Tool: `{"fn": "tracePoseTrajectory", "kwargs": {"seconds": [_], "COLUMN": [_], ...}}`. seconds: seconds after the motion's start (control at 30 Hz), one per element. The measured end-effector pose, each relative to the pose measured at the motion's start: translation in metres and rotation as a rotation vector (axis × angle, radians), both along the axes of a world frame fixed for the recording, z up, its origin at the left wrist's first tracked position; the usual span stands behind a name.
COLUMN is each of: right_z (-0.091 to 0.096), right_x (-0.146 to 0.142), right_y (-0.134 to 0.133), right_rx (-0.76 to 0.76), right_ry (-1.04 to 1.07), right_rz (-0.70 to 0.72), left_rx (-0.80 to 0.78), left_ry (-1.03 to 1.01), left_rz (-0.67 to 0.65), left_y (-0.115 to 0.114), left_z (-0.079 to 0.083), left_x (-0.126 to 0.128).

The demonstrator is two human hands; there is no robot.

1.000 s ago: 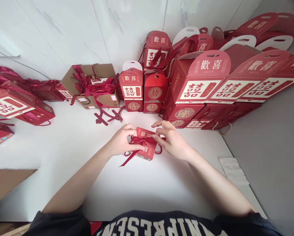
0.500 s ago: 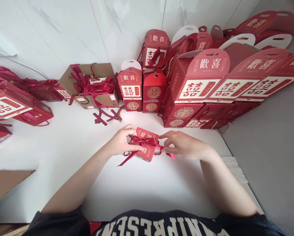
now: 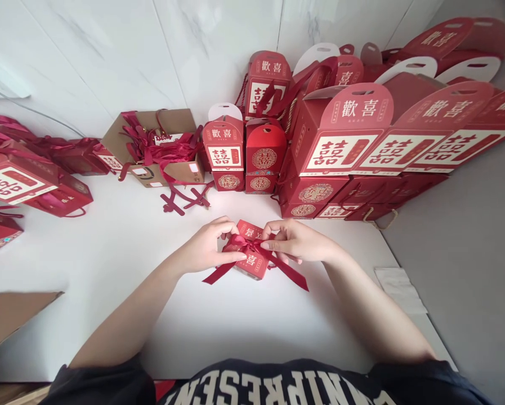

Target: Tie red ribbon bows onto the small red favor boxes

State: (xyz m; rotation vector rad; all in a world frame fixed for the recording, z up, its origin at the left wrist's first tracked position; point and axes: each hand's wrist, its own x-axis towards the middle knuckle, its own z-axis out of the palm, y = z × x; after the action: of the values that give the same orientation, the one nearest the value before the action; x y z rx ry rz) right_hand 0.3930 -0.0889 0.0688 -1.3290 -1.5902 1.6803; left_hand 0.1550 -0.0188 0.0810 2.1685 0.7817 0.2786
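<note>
A small red gift box (image 3: 252,264) printed with cream characters lies on the white table (image 3: 108,264), tilted a little in the view. A dark red satin ribbon (image 3: 246,243) crosses its top in a loose bow, with one tail running lower left and one lower right. My left hand (image 3: 205,246) pinches the bow's left side against the box. My right hand (image 3: 294,242) holds the ribbon at the knot between finger and thumb. The knot is partly hidden by my fingers.
Several large red gift boxes (image 3: 340,140) stand along the marble wall (image 3: 108,50). A cardboard carton (image 3: 163,129) holds tangled red ribbons. More red bags (image 3: 58,197) lie at left. A brown cardboard flap (image 3: 7,318) sits at lower left, and a white paper sheet (image 3: 398,289) lies at the table's right edge.
My right hand has moved left, back over the box, and the bow has drawn tighter. The right ribbon tail now stretches longer toward the lower right.
</note>
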Motion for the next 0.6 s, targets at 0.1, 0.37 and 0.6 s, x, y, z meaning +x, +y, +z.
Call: {"fn": "tracePoseTrajectory", "kwargs": {"seconds": [0.1, 0.37, 0.6], "right_z": [-0.001, 0.0, -0.007], "right_x": [0.002, 0.005, 0.011], "right_y": [0.002, 0.003, 0.005], "right_rx": [-0.006, -0.001, 0.024], "right_ry": [0.002, 0.063, 0.025], "right_rz": [0.037, 0.029, 0.048], "left_rx": [-0.014, -0.045, 0.015], "left_ry": [0.013, 0.035, 0.066], "left_rz": [-0.013, -0.034, -0.075], "left_y": [0.002, 0.009, 0.011], "left_z": [-0.002, -0.008, -0.009], "left_x": [0.0, 0.0, -0.001]}}
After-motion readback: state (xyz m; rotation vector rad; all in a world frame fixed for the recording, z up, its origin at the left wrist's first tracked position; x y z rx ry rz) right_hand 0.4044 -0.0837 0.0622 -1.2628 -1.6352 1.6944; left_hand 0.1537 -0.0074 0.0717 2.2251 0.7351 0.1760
